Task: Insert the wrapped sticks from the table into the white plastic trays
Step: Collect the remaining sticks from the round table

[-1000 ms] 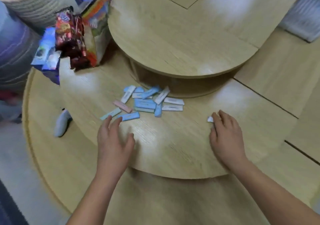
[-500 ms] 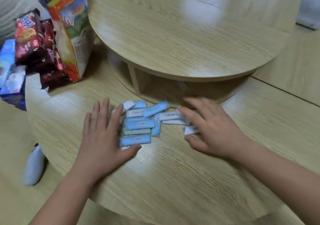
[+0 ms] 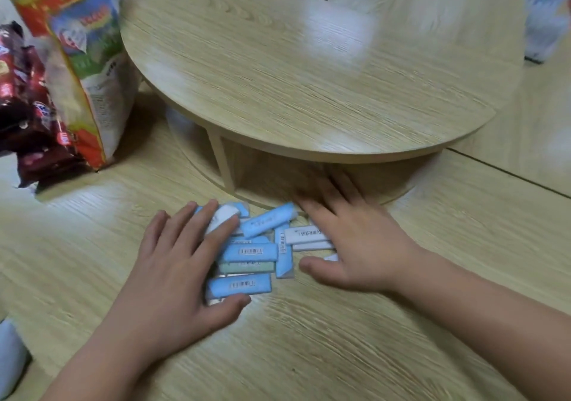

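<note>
Pale wood-grain table (image 3: 309,339), its raised round tier (image 3: 278,76) behind, carries a heap of blue, white and green wrapped sticks (image 3: 250,253) between two hands. Left hand (image 3: 173,277) lies flat on the heap's left side, grip slack, fingers straight. Right hand (image 3: 355,246) presses flat against the heap's right edge, seemingly grasping nothing, its fingertips blurred. Snack bags (image 3: 83,70) stand at far left.

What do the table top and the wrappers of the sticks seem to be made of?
Table: pale wood-grain board, probably laminate, with a soft sheen where light reflects. Sticks: thin, slightly glossy wrappers, likely plastic film or coated paper, printed with barcodes.
</note>
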A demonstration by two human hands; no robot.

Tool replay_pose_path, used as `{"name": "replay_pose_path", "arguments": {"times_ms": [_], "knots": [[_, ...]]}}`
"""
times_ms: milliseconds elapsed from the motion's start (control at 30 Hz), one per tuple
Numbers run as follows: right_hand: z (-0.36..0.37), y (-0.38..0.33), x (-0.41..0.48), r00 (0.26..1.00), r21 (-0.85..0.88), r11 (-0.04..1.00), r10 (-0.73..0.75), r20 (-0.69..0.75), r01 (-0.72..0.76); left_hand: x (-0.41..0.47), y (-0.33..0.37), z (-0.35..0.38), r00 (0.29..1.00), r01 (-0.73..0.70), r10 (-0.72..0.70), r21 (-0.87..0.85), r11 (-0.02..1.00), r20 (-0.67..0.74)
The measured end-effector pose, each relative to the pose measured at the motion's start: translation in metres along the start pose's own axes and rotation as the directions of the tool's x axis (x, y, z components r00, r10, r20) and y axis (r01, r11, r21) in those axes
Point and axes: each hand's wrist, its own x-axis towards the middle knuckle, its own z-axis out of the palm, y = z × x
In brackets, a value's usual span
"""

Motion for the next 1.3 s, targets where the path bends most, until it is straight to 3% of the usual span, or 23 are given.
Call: {"name": "replay_pose_path", "arguments": {"times_ms": [133,267,400,500,633,733,867,1000,1133,1300], "knots": [[0.005,-0.006,-0.022,0.998,0.017,0.999,-0.027,-0.051,0.028,-0.006,0.014,0.001,1.000,-0.032,0.031,-0.046,0.998,-0.003],[0.010,-0.006,-0.047,0.981,0.045,0.988,-0.138,-0.137,0.145,-0.013,0.030,0.003,0.995,-0.091,0.087,-0.086,0.992,-0.051],[0.015,-0.003,-0.056,0.972,0.131,0.983,-0.096,-0.215,0.126,-0.017,0.038,0.006,0.990,-0.126,0.115,-0.139,0.982,-0.088],[0.014,0.000,-0.049,0.985,0.181,0.980,-0.054,-0.166,0.084,-0.014,0.036,0.007,0.995,-0.083,0.075,-0.118,0.990,-0.071],[0.011,0.003,-0.034,0.990,0.077,0.987,-0.137,-0.044,0.140,-0.001,0.040,0.004,0.998,-0.053,0.053,-0.003,0.999,0.041],[0.015,0.001,-0.037,0.977,0.154,0.968,-0.183,-0.113,0.199,0.005,0.052,0.001,0.995,-0.035,0.036,-0.016,0.999,0.098],[0.020,0.006,-0.052,0.969,0.271,0.937,-0.178,-0.174,0.221,0.002,0.066,0.002,0.998,-0.029,0.034,-0.081,0.996,0.058],[0.014,0.018,-0.059,0.977,0.198,0.959,-0.184,-0.108,0.203,0.000,0.070,0.002,1.000,-0.016,0.017,-0.133,0.991,0.010],[0.009,0.025,-0.060,0.976,0.084,0.972,-0.216,-0.036,0.218,0.006,0.076,0.000,0.997,0.011,-0.002,-0.115,0.993,0.077],[0.012,0.028,-0.060,0.976,0.133,0.969,-0.199,-0.094,0.210,0.026,0.084,-0.001,0.988,-0.061,0.066,-0.046,0.997,0.141]]}}
